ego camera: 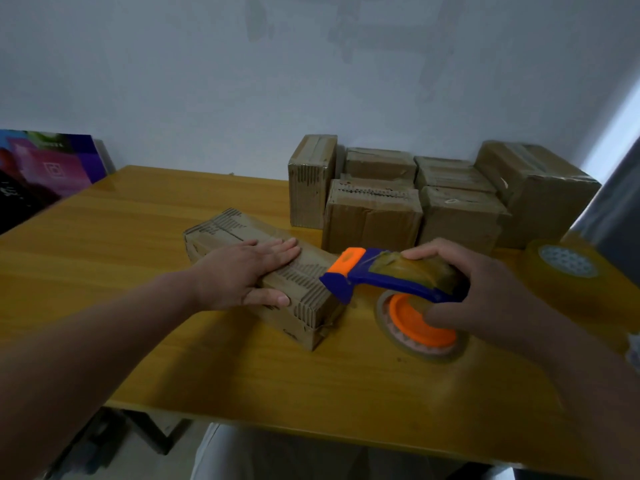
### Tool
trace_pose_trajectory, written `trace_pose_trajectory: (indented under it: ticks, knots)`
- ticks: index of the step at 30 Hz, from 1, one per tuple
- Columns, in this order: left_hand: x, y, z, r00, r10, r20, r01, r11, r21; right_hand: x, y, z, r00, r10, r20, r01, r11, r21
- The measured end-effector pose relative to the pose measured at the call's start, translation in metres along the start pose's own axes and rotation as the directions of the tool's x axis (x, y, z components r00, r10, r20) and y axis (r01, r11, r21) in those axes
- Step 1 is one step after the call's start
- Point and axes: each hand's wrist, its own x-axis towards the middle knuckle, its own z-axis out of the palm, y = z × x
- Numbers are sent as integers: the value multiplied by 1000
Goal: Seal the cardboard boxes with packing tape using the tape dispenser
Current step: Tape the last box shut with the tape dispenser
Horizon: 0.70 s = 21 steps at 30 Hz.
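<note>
Cardboard box (221,230) lies on the worktop (138,237) under the left hand (239,271), fingers flat and pressing; the right hand (485,292) clasps the tape dispenser (363,271) at the box's near end. Hold the box firm, draw straight along the seam

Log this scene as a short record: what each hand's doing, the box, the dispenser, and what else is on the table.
left hand: pressed flat on top of the cardboard box
right hand: grips the tape dispenser
dispenser: blue and orange, nose at the box's end
table: yellow wood
behind: stacked cardboard boxes
far right: spare tape roll
</note>
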Motion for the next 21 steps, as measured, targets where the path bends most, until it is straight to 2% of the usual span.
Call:
trace_pose_trajectory:
  ticks: [3, 8, 12, 21]
  knots:
    - [1, 2, -1, 1000, 1, 17, -1, 1000, 1, -5, 6, 4, 1000, 8, 14, -8, 1000, -7]
    - [-1, 25, -6, 997, -61, 52, 60, 998, 17, -5, 8, 13, 999, -20, -46, 20, 1000, -6]
    - [2, 48, 2, 999, -32, 2, 32, 999, 30, 2, 8, 24, 996, -51, -79, 52, 998, 17]
    - [-4, 20, -2, 998, -53, -18, 53, 999, -12, 30, 2, 53, 986, -111, -125, 114, 993, 11]
